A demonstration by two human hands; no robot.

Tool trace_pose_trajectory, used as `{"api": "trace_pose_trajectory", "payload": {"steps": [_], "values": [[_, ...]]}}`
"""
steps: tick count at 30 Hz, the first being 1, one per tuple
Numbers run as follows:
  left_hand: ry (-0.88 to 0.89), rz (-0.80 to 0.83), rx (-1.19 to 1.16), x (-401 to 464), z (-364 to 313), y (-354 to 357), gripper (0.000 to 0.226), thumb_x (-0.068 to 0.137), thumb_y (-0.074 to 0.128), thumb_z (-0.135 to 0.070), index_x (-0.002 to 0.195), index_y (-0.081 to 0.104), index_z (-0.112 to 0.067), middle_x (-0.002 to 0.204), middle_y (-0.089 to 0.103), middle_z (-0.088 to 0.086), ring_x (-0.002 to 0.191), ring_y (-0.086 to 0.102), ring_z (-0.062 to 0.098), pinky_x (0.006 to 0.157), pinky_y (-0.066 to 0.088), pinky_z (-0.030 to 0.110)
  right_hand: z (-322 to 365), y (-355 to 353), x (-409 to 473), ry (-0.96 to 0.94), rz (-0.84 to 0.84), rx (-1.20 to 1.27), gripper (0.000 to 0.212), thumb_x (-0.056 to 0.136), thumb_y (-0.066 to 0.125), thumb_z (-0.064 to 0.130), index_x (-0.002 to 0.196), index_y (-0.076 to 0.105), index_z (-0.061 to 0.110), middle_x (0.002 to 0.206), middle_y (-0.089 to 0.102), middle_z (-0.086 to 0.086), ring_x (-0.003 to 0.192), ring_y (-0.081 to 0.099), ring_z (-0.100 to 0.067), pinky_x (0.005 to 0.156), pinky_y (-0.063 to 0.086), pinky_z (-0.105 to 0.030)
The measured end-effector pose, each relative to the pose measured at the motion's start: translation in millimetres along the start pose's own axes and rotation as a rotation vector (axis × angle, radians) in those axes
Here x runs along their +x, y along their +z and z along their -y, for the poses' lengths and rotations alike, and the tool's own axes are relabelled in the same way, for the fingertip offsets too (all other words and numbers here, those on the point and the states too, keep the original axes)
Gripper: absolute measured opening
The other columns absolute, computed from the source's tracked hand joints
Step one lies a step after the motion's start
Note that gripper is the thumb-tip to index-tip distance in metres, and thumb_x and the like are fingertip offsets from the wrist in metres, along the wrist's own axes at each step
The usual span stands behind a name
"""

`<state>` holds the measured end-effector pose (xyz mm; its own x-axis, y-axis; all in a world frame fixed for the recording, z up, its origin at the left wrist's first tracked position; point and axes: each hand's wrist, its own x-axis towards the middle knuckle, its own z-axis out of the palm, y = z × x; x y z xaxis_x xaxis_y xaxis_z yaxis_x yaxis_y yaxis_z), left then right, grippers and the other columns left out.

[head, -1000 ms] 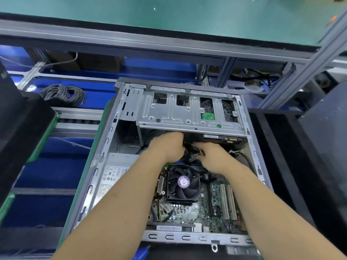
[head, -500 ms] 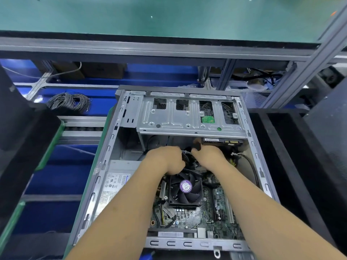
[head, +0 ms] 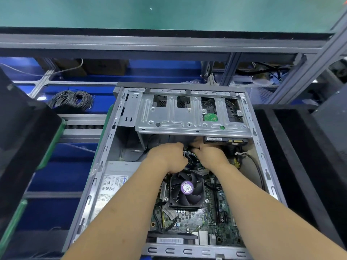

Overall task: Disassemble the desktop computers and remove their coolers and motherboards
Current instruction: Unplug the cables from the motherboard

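An open grey desktop case [head: 105,162] lies on its side before me. Inside it sits a green motherboard [head: 212,218] with a black cooler fan [head: 186,190] bearing a purple label. Both my hands reach in just beyond the fan, under the metal drive cage [head: 187,117]. My left hand [head: 169,156] has its fingers curled round a bundle of thin cables [head: 189,156]. My right hand [head: 208,154] grips the same bundle from the other side, its fingertips hidden below the cage.
The power supply [head: 114,184] fills the case's left side. A drive [head: 225,140] hangs under the cage at right. A coil of grey wire [head: 72,99] lies on the blue shelf at left. Dark bins [head: 293,156] flank the case.
My hands have stayed together at the cable bundle beyond the fan, shifting slightly. The right hand's fingers have pushed further under the drive cage.
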<state>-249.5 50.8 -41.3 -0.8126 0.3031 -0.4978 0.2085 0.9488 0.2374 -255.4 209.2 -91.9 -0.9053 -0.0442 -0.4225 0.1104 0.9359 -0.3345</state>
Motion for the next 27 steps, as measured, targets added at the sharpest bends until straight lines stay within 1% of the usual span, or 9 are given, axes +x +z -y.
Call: {"api": "trace_pose_trajectory", "payload": {"steps": [2,4,7,10,14,20,23,25,27], "values": [[-0.009,0.038,0.004,-0.8,0.0,0.9,0.031,0.097,0.046,-0.037,0.120,0.048,-0.017,0.131,0.056,0.011,0.122,0.047,0.031,0.096,0.046,0.043,-0.5,3.2,-2.6,-0.025,-0.016,0.079,0.040,0.107,0.038,0.030,0.146,0.047,0.025,0.137,0.060,-0.007,0.120,0.058,-0.026,0.090,0.043,-0.027],[-0.017,0.055,0.018,-2.3,-0.3,1.0,0.041,0.097,0.045,-0.037,0.132,0.045,-0.015,0.135,0.053,0.011,0.127,0.042,0.031,0.099,0.044,0.045,-0.5,3.7,-4.0,-0.031,-0.030,0.104,0.039,0.107,0.039,0.029,0.145,0.049,0.025,0.137,0.061,-0.005,0.120,0.058,-0.026,0.096,0.044,-0.029],[-0.013,0.035,0.030,-3.7,-0.3,1.2,0.042,0.098,0.045,-0.037,0.134,0.044,-0.016,0.134,0.053,0.011,0.127,0.042,0.030,0.097,0.043,0.043,0.6,-0.5,-1.6,-0.029,-0.016,0.057,0.040,0.106,0.041,0.030,0.145,0.046,0.020,0.133,0.061,-0.011,0.111,0.058,-0.027,0.084,0.044,-0.029],[-0.007,0.011,0.041,-4.1,-0.4,1.3,0.041,0.098,0.044,-0.038,0.133,0.045,-0.017,0.135,0.053,0.009,0.127,0.043,0.029,0.093,0.042,0.042,2.7,-3.5,0.4,-0.019,0.005,0.033,0.042,0.105,0.043,0.031,0.146,0.040,0.021,0.121,0.062,-0.018,0.090,0.053,-0.026,0.073,0.041,-0.029],[-0.026,-0.007,0.052,-3.8,-1.6,0.4,0.038,0.099,0.044,-0.038,0.130,0.048,-0.019,0.134,0.055,0.006,0.126,0.046,0.029,0.087,0.040,0.039,1.7,2.3,0.1,-0.021,-0.029,0.027,0.040,0.105,0.040,0.023,0.145,0.041,0.020,0.124,0.062,-0.021,0.108,0.058,-0.035,0.086,0.048,-0.037],[-0.045,-0.042,0.043,-6.2,-3.1,-3.2,0.034,0.099,0.044,-0.041,0.124,0.054,-0.019,0.128,0.058,0.006,0.119,0.051,0.028,0.084,0.041,0.038,4.2,3.5,-1.7,0.027,-0.037,0.034,0.041,0.107,0.033,0.028,0.143,0.044,0.012,0.123,0.064,-0.021,0.110,0.059,-0.035,0.080,0.044,-0.033],[-0.062,-0.031,0.034,-10.0,-3.4,-6.5,0.034,0.095,0.050,-0.041,0.121,0.056,-0.019,0.118,0.060,0.005,0.113,0.054,0.027,0.083,0.043,0.036,6.1,1.7,-5.8,-0.014,-0.017,0.078,0.043,0.104,0.039,0.029,0.146,0.036,0.018,0.102,0.067,-0.019,0.091,0.060,-0.032,0.075,0.047,-0.034],[-0.062,-0.003,0.025,-12.3,-3.3,-9.1,0.029,0.088,0.055,-0.045,0.106,0.058,-0.022,0.099,0.057,0.000,0.102,0.056,0.025,0.082,0.045,0.035,5.2,-2.5,-9.7,-0.018,0.012,0.129,0.044,0.100,0.047,0.031,0.143,0.041,0.023,0.096,0.062,-0.011,0.083,0.053,-0.026,0.070,0.044,-0.031],[-0.058,0.008,0.001,-13.4,-2.4,-12.3,0.025,0.087,0.054,-0.048,0.082,0.055,-0.023,0.087,0.057,0.004,0.091,0.058,0.027,0.077,0.045,0.036,4.3,-4.6,-12.0,-0.008,0.045,0.246,0.034,0.094,0.053,0.031,0.127,0.056,0.030,0.104,0.062,-0.003,0.088,0.053,-0.020,0.067,0.040,-0.026]]}}
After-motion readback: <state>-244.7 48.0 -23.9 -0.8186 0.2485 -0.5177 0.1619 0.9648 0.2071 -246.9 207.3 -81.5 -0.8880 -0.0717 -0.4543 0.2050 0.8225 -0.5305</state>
